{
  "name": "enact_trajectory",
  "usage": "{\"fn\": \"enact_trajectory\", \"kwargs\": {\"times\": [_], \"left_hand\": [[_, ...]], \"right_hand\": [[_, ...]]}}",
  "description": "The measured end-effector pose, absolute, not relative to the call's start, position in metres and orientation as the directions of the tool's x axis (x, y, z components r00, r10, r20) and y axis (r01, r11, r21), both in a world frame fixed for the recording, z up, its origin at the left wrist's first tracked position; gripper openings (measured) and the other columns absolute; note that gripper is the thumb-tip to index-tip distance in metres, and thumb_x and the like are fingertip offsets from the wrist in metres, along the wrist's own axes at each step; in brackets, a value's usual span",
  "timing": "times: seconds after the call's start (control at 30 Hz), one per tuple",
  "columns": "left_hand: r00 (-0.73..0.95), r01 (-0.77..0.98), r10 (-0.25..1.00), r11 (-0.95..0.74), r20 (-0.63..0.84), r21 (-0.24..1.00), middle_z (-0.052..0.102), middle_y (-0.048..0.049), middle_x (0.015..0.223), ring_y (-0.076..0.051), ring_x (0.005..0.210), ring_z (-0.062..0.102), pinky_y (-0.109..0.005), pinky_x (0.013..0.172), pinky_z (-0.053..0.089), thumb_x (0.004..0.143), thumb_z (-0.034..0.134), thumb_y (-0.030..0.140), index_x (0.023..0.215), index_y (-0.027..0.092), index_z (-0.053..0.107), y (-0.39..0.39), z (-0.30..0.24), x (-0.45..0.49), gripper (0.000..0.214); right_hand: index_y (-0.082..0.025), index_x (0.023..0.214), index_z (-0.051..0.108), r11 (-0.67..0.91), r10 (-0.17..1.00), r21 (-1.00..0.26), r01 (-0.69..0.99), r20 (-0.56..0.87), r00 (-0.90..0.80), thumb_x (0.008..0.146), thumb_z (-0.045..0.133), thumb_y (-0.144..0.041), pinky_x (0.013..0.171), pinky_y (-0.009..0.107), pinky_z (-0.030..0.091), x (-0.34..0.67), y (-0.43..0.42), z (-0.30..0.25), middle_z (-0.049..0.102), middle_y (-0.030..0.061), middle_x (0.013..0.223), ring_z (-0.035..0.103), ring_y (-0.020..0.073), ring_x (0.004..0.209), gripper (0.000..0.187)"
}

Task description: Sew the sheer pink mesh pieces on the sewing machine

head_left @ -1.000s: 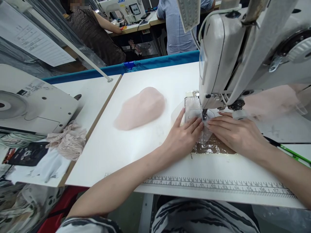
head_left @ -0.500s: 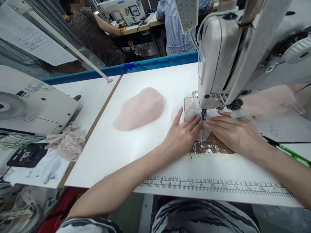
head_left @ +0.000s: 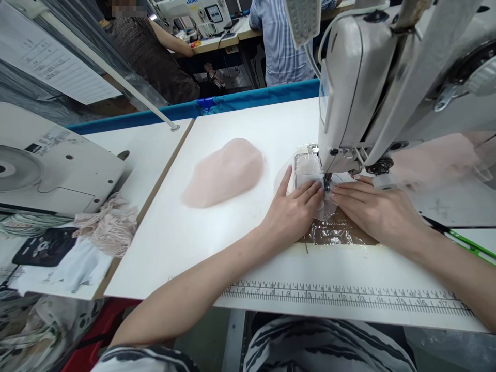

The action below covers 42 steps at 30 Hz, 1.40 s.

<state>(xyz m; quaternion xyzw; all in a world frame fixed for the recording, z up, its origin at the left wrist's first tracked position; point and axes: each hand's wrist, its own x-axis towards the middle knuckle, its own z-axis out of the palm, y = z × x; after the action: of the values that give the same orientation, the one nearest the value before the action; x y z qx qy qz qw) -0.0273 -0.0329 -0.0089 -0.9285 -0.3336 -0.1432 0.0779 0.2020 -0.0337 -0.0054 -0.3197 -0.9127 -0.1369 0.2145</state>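
Palms open, left hand (head_left: 292, 214) and right hand (head_left: 377, 212) flat on sheer fabric (head_left: 324, 211); table edge (head_left: 349, 316) behind wrists, pink mound (head_left: 225, 173) well left

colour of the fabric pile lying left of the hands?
Pale pink, sheer-looking. The fabric pile shows best in the head view, on the white table.

Sheer fabric piece (head_left: 304, 174): thin, see-through, pale w/ glossy sheen, rounded outline. Lies flat on white table (head_left: 240, 232), directly under needle (head_left: 326, 182). Curved edge bulges out to the left. Front tip sits btw left hand (head_left: 292, 212) & right hand (head_left: 372, 209), pinned under their flat fingers.
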Motion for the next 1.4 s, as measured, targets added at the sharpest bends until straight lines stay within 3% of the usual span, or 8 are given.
{"fn": "enact_trajectory", "kwargs": {"times": [0.3, 0.63, 0.87, 0.93, 1.03, 1.17, 1.33, 1.4], "left_hand": [[0.716, 0.670, 0.632, -0.741, 0.296, -0.039, 0.060, -0.0146, 0.139, -0.027, 0.132, 0.056, -0.067, 0.123, 0.016, 0.100, 0.041, 0.014, 0.135, 0.007, 0.057, -0.032, -0.008, -0.025, 0.039], [0.719, 0.663, 0.610, -0.745, 0.335, -0.067, 0.060, -0.0139, 0.139, -0.027, 0.132, 0.056, -0.065, 0.123, 0.021, 0.101, 0.039, 0.017, 0.135, 0.006, 0.056, -0.032, -0.010, -0.026, 0.039], [0.662, 0.714, 0.649, -0.699, 0.376, -0.051, 0.061, -0.0189, 0.137, -0.032, 0.126, 0.059, -0.057, 0.116, 0.033, 0.093, 0.042, 0.070, 0.133, 0.005, 0.058, -0.039, 0.001, -0.032, 0.078], [0.678, 0.677, 0.578, -0.732, 0.454, -0.080, 0.075, -0.0128, 0.110, -0.026, 0.098, 0.071, -0.049, 0.100, 0.047, 0.095, 0.048, 0.063, 0.116, 0.011, 0.068, -0.043, 0.006, -0.034, 0.060], [0.677, 0.621, 0.450, -0.774, 0.583, -0.123, 0.072, -0.0002, 0.071, -0.015, 0.063, 0.065, -0.035, 0.072, 0.048, 0.099, 0.055, 0.039, 0.089, 0.018, 0.069, -0.042, 0.012, -0.036, 0.027], [0.680, 0.618, 0.485, -0.783, 0.549, -0.074, 0.077, -0.0036, 0.104, -0.017, 0.098, 0.070, -0.036, 0.091, 0.049, 0.100, 0.049, 0.019, 0.105, 0.016, 0.067, -0.032, 0.013, -0.036, 0.018], [0.702, 0.616, 0.553, -0.788, 0.449, 0.007, 0.076, -0.0035, 0.107, -0.018, 0.098, 0.071, -0.042, 0.103, 0.045, 0.100, 0.047, 0.020, 0.109, 0.016, 0.066, -0.027, 0.009, -0.038, 0.022], [0.707, 0.605, 0.557, -0.795, 0.436, 0.034, 0.074, -0.0059, 0.116, -0.020, 0.111, 0.068, -0.043, 0.109, 0.042, 0.098, 0.045, 0.017, 0.114, 0.016, 0.066, -0.026, 0.008, -0.039, 0.026]], "right_hand": [[-0.016, 0.108, 0.071, 0.728, 0.591, 0.060, 0.683, 0.449, -0.670, 0.094, 0.048, -0.005, 0.087, 0.043, 0.056, 0.204, -0.031, -0.016, 0.071, 0.0094, 0.123, 0.070, 0.0263, 0.108, 0.029], [-0.014, 0.110, 0.071, 0.710, 0.573, 0.138, 0.691, 0.458, -0.680, 0.093, 0.046, -0.001, 0.078, 0.038, 0.057, 0.204, -0.032, -0.013, 0.071, 0.0093, 0.122, 0.070, 0.0252, 0.105, 0.033], [-0.015, 0.113, 0.072, 0.702, 0.588, 0.081, 0.708, 0.494, -0.640, 0.086, 0.046, 0.000, 0.087, 0.041, 0.055, 0.201, -0.034, -0.004, 0.075, 0.0093, 0.114, 0.071, 0.0251, 0.099, 0.040], [-0.016, 0.112, 0.073, 0.701, 0.572, 0.083, 0.708, 0.528, -0.628, 0.084, 0.045, 0.002, 0.090, 0.041, 0.054, 0.200, -0.038, -0.001, 0.076, 0.0075, 0.110, 0.073, 0.0222, 0.088, 0.043], [-0.019, 0.106, 0.074, 0.729, 0.524, 0.079, 0.680, 0.574, -0.629, 0.083, 0.047, 0.004, 0.086, 0.036, 0.054, 0.196, -0.046, 0.002, 0.077, 0.0035, 0.106, 0.072, 0.0189, 0.084, 0.042], [-0.015, 0.113, 0.070, 0.778, 0.515, 0.032, 0.627, 0.538, -0.667, 0.087, 0.046, 0.001, 0.092, 0.036, 0.054, 0.185, -0.056, 0.002, 0.073, 0.0082, 0.118, 0.067, 0.0217, 0.108, 0.039], [-0.018, 0.099, 0.073, 0.745, 0.542, 0.043, 0.666, 0.543, -0.641, 0.088, 0.048, -0.002, 0.087, 0.038, 0.056, 0.177, -0.063, 0.006, 0.076, 0.0066, 0.097, 0.070, 0.0228, 0.094, 0.032], [-0.015, 0.107, 0.072, 0.742, 0.561, 0.014, 0.670, 0.535, -0.632, 0.088, 0.047, -0.002, 0.085, 0.037, 0.056, 0.177, -0.066, 0.007, 0.075, 0.0094, 0.105, 0.069, 0.0241, 0.099, 0.034]]}}
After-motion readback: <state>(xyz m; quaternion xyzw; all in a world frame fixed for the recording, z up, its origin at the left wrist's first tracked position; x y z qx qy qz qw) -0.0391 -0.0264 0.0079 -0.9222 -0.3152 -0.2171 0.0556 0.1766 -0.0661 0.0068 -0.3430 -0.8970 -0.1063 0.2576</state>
